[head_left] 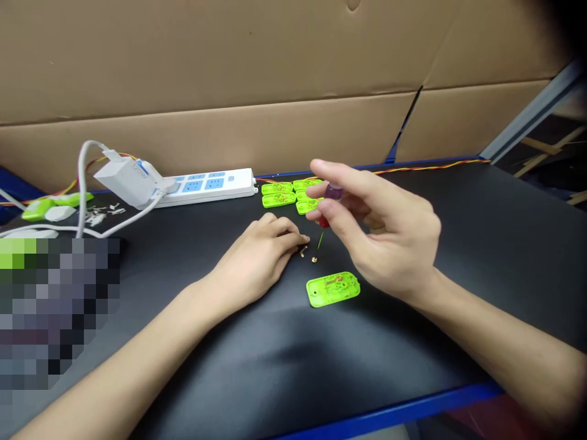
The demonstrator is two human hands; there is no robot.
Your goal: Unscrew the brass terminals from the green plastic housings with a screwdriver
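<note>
The right hand (389, 226) pinches a slim purple-and-red-handled screwdriver (324, 223), its tip by a small brass-coloured metal piece (314, 260) beyond the bright-green rounded plastic shell (333, 289); seemingly picking up parts, next needing steady aim; whether the left hand (262, 253) grips anything, I cannot tell

Right hand (389, 226) hides much of screwdriver (333, 192) handle, part of rear green shells (306, 208). Brass piece (314, 260) too small to identify. Pixelated block (55, 305), left edge, unreadable.
</note>
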